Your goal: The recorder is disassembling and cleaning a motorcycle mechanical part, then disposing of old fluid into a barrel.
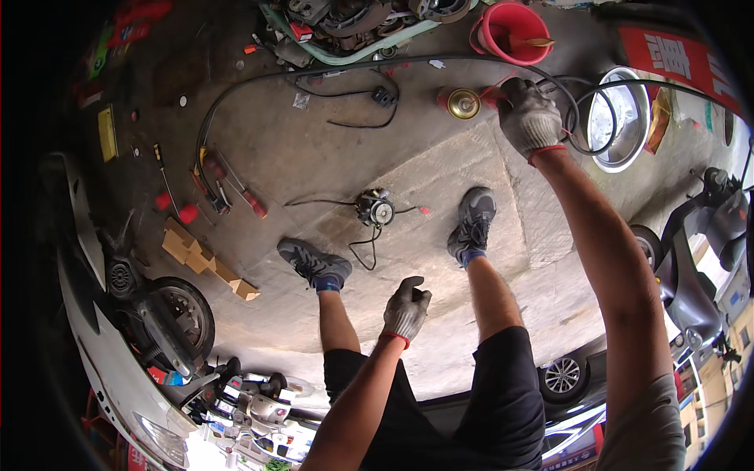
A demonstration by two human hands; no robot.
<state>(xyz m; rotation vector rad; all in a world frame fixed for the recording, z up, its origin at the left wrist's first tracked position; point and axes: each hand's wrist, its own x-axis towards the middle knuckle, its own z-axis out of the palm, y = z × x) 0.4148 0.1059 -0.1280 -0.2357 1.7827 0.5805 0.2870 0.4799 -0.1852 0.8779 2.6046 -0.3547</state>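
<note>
A yellow-topped spray can (pixel 460 103) is seen on the concrete floor (pixel 314 149), just beside the gloved right hand (pixel 528 118). Its cap faces the camera, so the long axis points up toward the viewer and the can's body is mostly hidden behind its own top. A thin red tube runs from the cap toward the right hand. The right hand's grip is closed in a fist, the knuckles turned toward the camera; a loop of black cable (pixel 581 118) passes at the glove, but whether the cable, the tube or the can is clasped cannot be told, since the fingers are hidden. The left hand (pixel 406 308), also gloved in grey with a red cuff, is held loosely curled in the air above the floor, nothing seen within its grip.

Between the two dark shoes a small round motor part (pixel 375 208) with trailing wires is laid. A long black hose (pixel 259 82) is arched across the floor. A red bucket (pixel 514 31) stands beyond the can, and a chrome rim (pixel 616 118) lies to the right. Red-handled screwdrivers (pixel 243 196) and cardboard scraps (pixel 200 259) are scattered at left. Scooters are cut off at both edges, bent by the lens.
</note>
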